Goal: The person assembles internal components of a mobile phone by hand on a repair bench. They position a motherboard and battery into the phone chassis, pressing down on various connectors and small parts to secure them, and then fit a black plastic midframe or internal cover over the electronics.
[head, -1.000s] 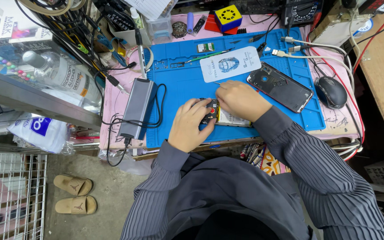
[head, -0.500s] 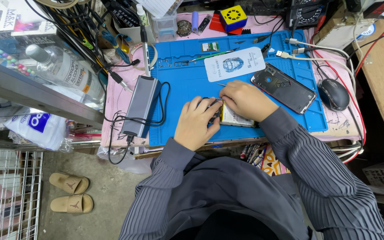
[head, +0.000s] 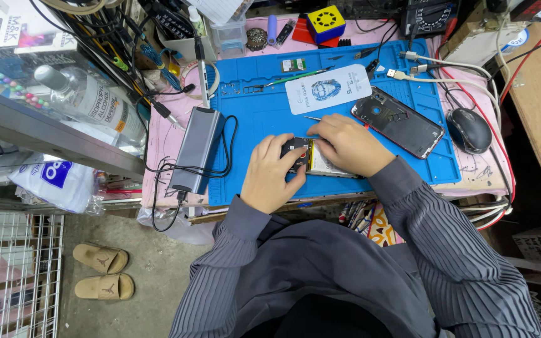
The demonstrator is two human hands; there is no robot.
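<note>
A smooth blue rubber mat [head: 258, 119] with moulded ridges and small compartments along its far edge covers most of the bench [head: 483, 172], whose pink surface is scuffed and scribbled at the margins. Near the mat's front edge lies an opened phone [head: 320, 164], a flat rectangle showing a pale, glossy battery and a dark board at its left end. The left hand [head: 270, 172] curls over that dark end, its grip closed on the phone's edge with the fingertips pressed down; the right hand [head: 345, 143] rests on the phone's far side, fingers drawn together around a thin metal tool [head: 312, 118] whose tip just shows beyond them. To the right on the mat sits a second phone shell [head: 399, 122], black and glossy with a red rim, lying at a slant. Behind the hands lies a white rounded card [head: 328, 89] printed with a blue round emblem, and beyond it a small green circuit piece [head: 293, 64]. A brushed grey metal box [head: 198, 150], long and slab-shaped, straddles the mat's left edge with black cables looping round it. Left of that a clear plastic bottle [head: 89, 100] with a white label lies on its side. A black matt mouse [head: 469, 130] sits right of the mat, and a yellow cube [head: 325, 22] with a black dotted face stands at the back.
</note>
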